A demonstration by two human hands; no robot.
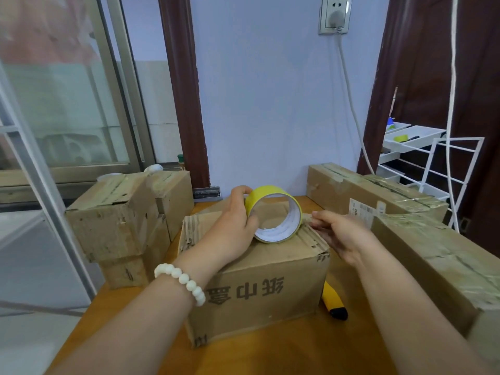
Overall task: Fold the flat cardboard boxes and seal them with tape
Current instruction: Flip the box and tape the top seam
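Observation:
A folded cardboard box [259, 288] with dark printed characters on its front stands in the middle of the wooden table [297, 350]. On its top rests a yellow tape roll [273, 213], standing on edge. My left hand [235, 228] grips the roll, thumb inside the core and fingers over the outside. My right hand [341, 234] is at the box's top right edge, and its fingertips pinch what looks like the tape's loose end beside the roll.
Stacked taped boxes [121, 220] stand at the left. Two long taped boxes [378, 196] [443, 263] lie at the right. A yellow-and-black utility knife [334, 303] lies on the table right of the box. A white wire rack [443, 169] stands behind.

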